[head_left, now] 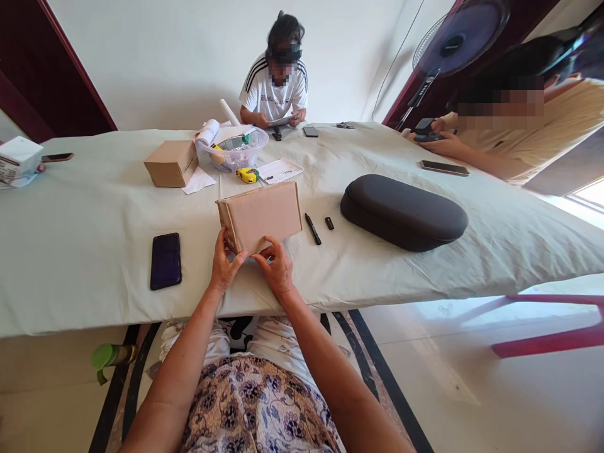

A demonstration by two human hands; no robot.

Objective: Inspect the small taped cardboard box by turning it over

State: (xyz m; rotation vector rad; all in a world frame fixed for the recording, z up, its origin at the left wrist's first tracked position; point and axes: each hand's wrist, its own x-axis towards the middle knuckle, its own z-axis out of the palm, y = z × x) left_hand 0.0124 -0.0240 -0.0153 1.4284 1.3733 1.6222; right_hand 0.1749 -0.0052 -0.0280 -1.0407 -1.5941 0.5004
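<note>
So the cardboard box [262,217] is at the table's [108,251] near side, looks folded into shape already, left hand [226,265] clasped round its corner, right hand [277,269] at the bottom edge, can't tell if pinching; any flap left open is hidden, pen [313,229] untouched nearby

Left grip [224,267] and right grip [279,270] hold a box [262,216]
</note>
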